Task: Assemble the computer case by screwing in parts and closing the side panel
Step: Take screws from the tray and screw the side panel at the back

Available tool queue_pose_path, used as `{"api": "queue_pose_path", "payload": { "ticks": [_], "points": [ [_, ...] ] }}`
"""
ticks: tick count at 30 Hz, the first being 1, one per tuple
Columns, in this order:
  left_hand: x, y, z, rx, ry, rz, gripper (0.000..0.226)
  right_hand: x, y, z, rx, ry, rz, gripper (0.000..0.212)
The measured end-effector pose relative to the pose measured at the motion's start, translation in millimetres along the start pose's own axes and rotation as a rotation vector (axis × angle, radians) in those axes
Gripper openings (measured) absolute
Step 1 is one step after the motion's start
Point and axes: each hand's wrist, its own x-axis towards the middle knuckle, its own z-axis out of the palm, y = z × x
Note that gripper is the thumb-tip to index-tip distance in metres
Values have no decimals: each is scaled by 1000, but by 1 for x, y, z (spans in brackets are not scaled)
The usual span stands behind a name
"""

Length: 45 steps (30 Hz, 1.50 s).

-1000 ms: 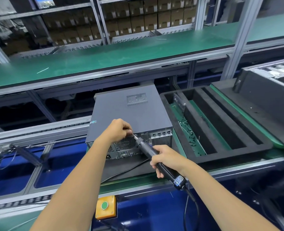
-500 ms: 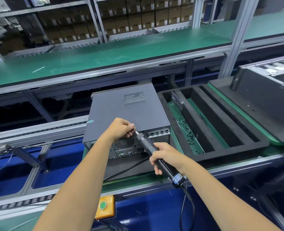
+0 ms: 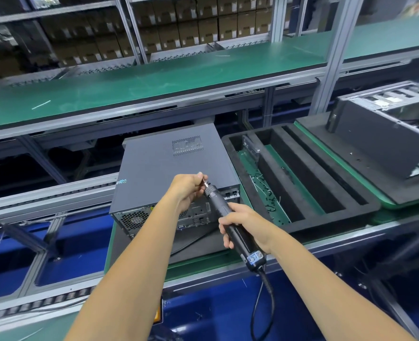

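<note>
Your right hand (image 3: 243, 223) grips the screwdriver (image 3: 230, 225), left hand (image 3: 188, 189) fingers pinching its tip, computer case (image 3: 164, 168) just beyond.

A computer case (image 3: 169, 168) lay on the surface (image 3: 203, 263), its side panel on top. Just to its right sat a slotted foam tray (image 3: 302, 183), and farther right a second case (image 3: 385, 134). Boxes (image 3: 179, 28) filled shelves behind.

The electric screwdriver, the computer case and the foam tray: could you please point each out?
electric screwdriver (image 3: 238, 236), head view, black handle below the right hand.
computer case (image 3: 159, 166), head view, closed top panel.
foam tray (image 3: 311, 185), head view, a black divider rib.
</note>
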Motion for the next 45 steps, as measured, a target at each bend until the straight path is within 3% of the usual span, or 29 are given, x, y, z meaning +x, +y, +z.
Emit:
{"api": "queue_pose_path", "payload": {
  "ticks": [4, 12, 17, 22, 45],
  "points": [
    [0, -3, 31, -37, 52, 12, 28, -15, 2, -13, 140, -10, -18, 50],
    [-15, -22, 77, -57, 59, -55, 22, -45, 25, -27, 73, 92, -78, 75],
    [-26, -46, 88, -53, 28, -78, 34, -55, 37, -34, 33, 123, -42, 70],
    [-29, -53, 88, -130, 45, -84, 22, -55, 45, -33, -4, 147, 16, 84],
    [-14, -57, 79, -112, 67, -46, 30, -45, 34, -33, -54, 141, 29, 79]
  ]
}}
